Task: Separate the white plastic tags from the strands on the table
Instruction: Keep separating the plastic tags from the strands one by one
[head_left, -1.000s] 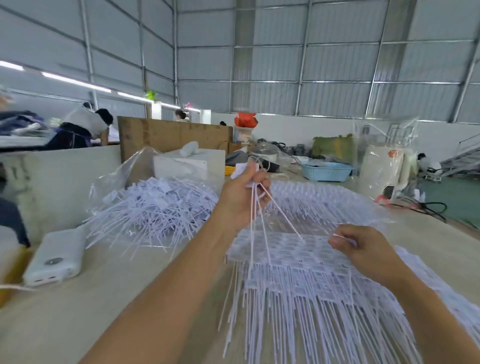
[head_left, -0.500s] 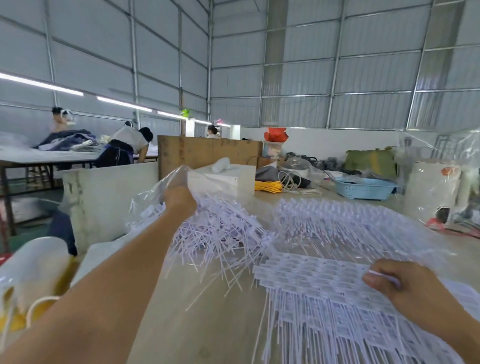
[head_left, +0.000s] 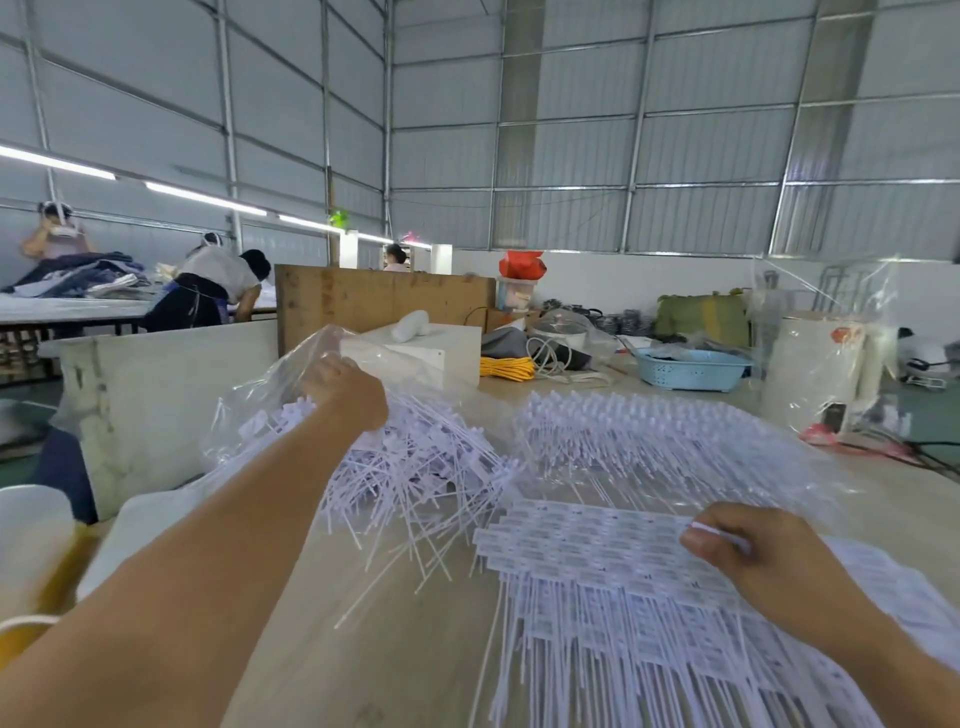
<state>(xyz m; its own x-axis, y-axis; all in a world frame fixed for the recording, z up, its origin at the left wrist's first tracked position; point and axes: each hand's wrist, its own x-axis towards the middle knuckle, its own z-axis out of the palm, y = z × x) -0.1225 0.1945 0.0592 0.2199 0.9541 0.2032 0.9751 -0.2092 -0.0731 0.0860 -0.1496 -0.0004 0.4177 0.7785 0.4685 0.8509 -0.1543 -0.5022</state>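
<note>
1. Since half a second ago we see little change: our left hand stays out over the loose pile of separated tags, and our right hand stays on the sheet of joined tags. One second ago the left hand held a few strands up above that sheet.
2. We see only the back of the left hand, at the far edge of the loose pile and against the clear plastic bag; whether its fingers grasp anything we cannot tell.
3. Our right fingers are curled and pinch a white strip at the sheet's far right edge.
4. Joined tags lie flat on the table in front of us, their strands running toward us; a second spread of them lies beyond.
5. Behind sit a white box, a yellow cord coil and a blue basket.
6. Other people work at a far bench.
</note>
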